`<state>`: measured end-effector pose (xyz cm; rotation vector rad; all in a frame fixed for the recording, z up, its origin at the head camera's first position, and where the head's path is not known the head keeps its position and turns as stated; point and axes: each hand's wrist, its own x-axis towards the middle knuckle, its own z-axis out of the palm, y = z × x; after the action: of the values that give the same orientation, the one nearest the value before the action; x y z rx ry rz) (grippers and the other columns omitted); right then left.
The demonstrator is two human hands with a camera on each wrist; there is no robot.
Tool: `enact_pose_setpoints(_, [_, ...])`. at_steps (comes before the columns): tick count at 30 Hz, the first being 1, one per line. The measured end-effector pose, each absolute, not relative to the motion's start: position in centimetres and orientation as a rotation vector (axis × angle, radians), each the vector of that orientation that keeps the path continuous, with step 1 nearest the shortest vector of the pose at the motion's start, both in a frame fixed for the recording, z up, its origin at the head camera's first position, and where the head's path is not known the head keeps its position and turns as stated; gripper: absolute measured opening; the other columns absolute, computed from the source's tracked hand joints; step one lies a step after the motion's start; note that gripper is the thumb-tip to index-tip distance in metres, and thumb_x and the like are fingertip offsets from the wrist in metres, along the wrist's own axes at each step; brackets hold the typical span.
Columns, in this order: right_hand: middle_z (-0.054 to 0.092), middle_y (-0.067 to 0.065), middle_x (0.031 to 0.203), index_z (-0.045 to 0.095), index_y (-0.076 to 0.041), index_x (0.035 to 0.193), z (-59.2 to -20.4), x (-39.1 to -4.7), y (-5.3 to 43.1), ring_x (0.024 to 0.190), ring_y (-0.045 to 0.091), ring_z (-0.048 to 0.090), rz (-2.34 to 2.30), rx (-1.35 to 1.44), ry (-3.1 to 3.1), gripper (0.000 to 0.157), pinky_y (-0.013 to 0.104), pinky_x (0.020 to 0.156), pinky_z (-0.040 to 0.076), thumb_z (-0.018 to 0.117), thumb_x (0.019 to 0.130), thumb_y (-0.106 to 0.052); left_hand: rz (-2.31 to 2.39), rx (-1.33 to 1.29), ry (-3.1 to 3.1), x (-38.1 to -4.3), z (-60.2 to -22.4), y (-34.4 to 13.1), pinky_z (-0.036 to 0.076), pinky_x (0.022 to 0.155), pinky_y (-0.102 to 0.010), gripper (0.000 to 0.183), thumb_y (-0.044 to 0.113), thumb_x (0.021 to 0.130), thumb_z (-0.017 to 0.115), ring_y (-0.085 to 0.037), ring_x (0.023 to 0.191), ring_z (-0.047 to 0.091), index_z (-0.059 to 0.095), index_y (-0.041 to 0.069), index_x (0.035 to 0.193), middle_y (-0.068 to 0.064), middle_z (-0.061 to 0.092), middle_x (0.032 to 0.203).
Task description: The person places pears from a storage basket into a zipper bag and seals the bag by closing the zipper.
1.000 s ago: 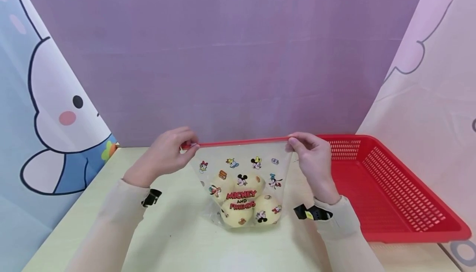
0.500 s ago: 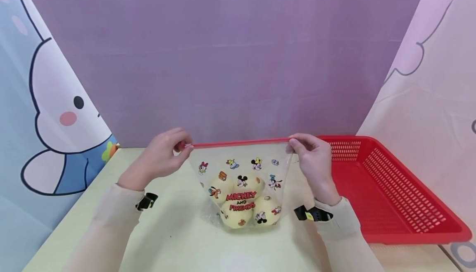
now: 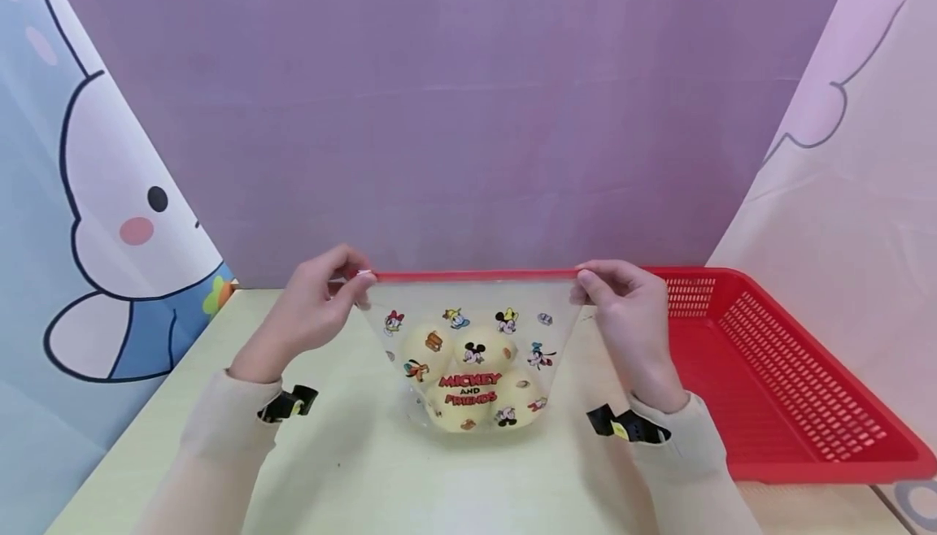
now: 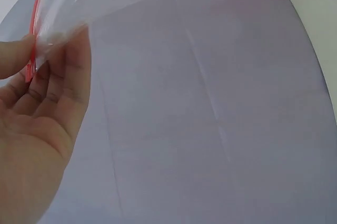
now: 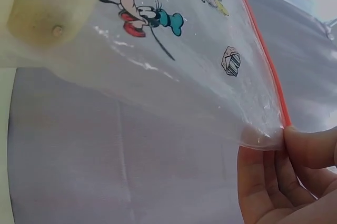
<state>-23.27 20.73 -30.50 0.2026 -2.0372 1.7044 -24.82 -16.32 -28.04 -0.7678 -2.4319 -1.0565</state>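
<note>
A clear zip bag [image 3: 468, 299] printed with cartoon figures and red lettering hangs between my two hands, its red zip strip [image 3: 476, 276] stretched straight along the top. Several pale yellow round fruits [image 3: 523, 389] lie bunched in its bottom, close over the table. My left hand [image 3: 315, 295] pinches the left end of the strip between thumb and fingers. At the opposite end, my right hand [image 3: 625, 315] pinches the right top corner. The left wrist view shows the red strip end [image 4: 30, 71] under the thumb. In the right wrist view, one fruit [image 5: 50, 3] shows through the plastic.
A red plastic basket [image 3: 791, 470] with slotted walls stands on the table to the right, close beside my right forearm. The pale table [image 3: 351, 486] ends at a purple backdrop [image 3: 468, 112]. Printed cloth panels [image 3: 139, 275] flank both sides.
My left hand has moved left to the strip's end, and my right hand slightly right. The bag's bottom is a little higher in view, with the fruits bunched closer.
</note>
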Motion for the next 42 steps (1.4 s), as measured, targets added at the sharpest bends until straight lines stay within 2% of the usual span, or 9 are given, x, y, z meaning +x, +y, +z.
enact_pose_setpoints(4, [0.071, 0.013, 0.095, 0.073, -0.003, 0.113, -30.3, -23.8, 20.7, 0.079, 0.022, 0.07, 1.718, 0.187, -2.033, 0.024, 0.025, 0.081, 0.059, 0.07, 0.098, -0.021, -1.127, -0.709, -2.432, -25.3, -28.6, -16.1, 0.055, 0.06, -0.028, 0.007, 0.009, 0.101, 0.062, -0.018, 0.068, 0.065, 0.061, 0.005, 0.108, -0.006, 0.063, 0.086])
enact_pose_setpoints(9, [0.069, 0.017, 0.094, 0.073, 0.002, 0.11, -31.7, -26.1, 20.2, 0.076, 0.018, 0.067, 1.714, 0.136, -2.041, 0.021, 0.022, 0.076, 0.059, 0.069, 0.098, -0.014, -1.218, -0.599, -2.442, -27.5, -30.8, -15.5, 0.051, 0.054, -0.029, 0.01, 0.012, 0.102, 0.063, -0.021, 0.066, 0.063, 0.062, 0.005, 0.108, -0.008, 0.062, 0.082])
enact_pose_setpoints(14, [0.069, 0.019, 0.101, 0.07, 0.002, 0.117, -33.8, -28.4, 19.2, 0.084, 0.021, 0.067, 1.619, 0.075, -2.091, 0.021, 0.02, 0.073, 0.057, 0.065, 0.1, -0.009, -1.272, -0.448, -2.466, -29.9, -33.2, -14.6, 0.057, 0.061, -0.029, 0.016, 0.013, 0.101, 0.064, -0.024, 0.073, 0.066, 0.062, 0.001, 0.111, -0.012, 0.063, 0.087])
enact_pose_setpoints(20, [0.064, 0.022, 0.123, 0.056, 0.002, 0.139, -35.6, -29.8, 18.3, 0.111, 0.035, 0.062, 1.445, 0.052, -2.278, 0.041, 0.043, 0.092, 0.054, 0.062, 0.098, -0.005, -1.297, -0.362, -2.512, -32.0, -35.3, -13.7, 0.061, 0.076, -0.036, 0.029, 0.009, 0.101, 0.062, -0.032, 0.1, 0.062, 0.058, -0.003, 0.127, -0.018, 0.063, 0.109])
enact_pose_setpoints(23, [0.058, 0.026, 0.134, 0.044, 0.004, 0.148, -36.3, -30.2, 18.2, 0.122, 0.04, 0.057, 1.408, 0.085, -2.387, 0.054, 0.052, 0.101, 0.05, 0.061, 0.098, -0.005, -1.287, -0.331, -2.552, -32.7, -36.3, -13.4, 0.06, 0.079, -0.039, 0.037, 0.009, 0.1, 0.063, -0.033, 0.105, 0.062, 0.056, -0.002, 0.135, -0.018, 0.063, 0.115])
enact_pose_setpoints(25, [0.055, 0.028, 0.138, 0.039, 0.004, 0.151, -36.9, -30.4, 18.2, 0.125, 0.042, 0.055, 1.368, 0.103, -2.461, 0.06, 0.054, 0.102, 0.049, 0.063, 0.097, -0.006, -1.291, -0.301, -2.583, -33.2, -37.0, -13.3, 0.059, 0.08, -0.04, 0.042, 0.008, 0.099, 0.063, -0.033, 0.105, 0.062, 0.054, -0.002, 0.139, -0.019, 0.062, 0.117])
enact_pose_setpoints(28, [0.058, 0.028, 0.133, 0.04, 0.003, 0.151, -38.0, -30.8, 18.3, 0.121, 0.042, 0.058, 1.305, 0.121, -2.552, 0.063, 0.054, 0.097, 0.052, 0.066, 0.095, -0.007, -1.3, -0.232, -2.648, -33.8, -38.3, -13.1, 0.059, 0.079, -0.04, 0.045, 0.007, 0.099, 0.064, -0.032, 0.103, 0.063, 0.051, -0.002, 0.141, -0.019, 0.06, 0.12])
enact_pose_setpoints(33, [0.064, 0.026, 0.117, 0.048, 0.004, 0.144, -40.1, -31.3, 18.6, 0.105, 0.039, 0.065, 1.249, 0.104, -2.644, 0.057, 0.051, 0.086, 0.056, 0.07, 0.093, -0.007, -1.242, -0.167, -2.738, -34.4, -40.3, -12.7, 0.056, 0.084, -0.042, 0.046, 0.01, 0.098, 0.063, -0.031, 0.102, 0.064, 0.052, -0.004, 0.14, -0.021, 0.061, 0.123])
enact_pose_setpoints(42, [0.06, 0.028, 0.129, 0.04, 0.0, 0.152, -40.3, -31.7, 19.4, 0.113, 0.042, 0.063, 1.397, 0.131, -2.608, 0.062, 0.051, 0.091, 0.056, 0.066, 0.097, -0.012, -1.217, -0.159, -2.694, -33.9, -40.3, -12.9, 0.055, 0.088, -0.048, 0.047, 0.018, 0.104, 0.055, -0.035, 0.108, 0.062, 0.047, -0.001, 0.147, -0.022, 0.061, 0.126])
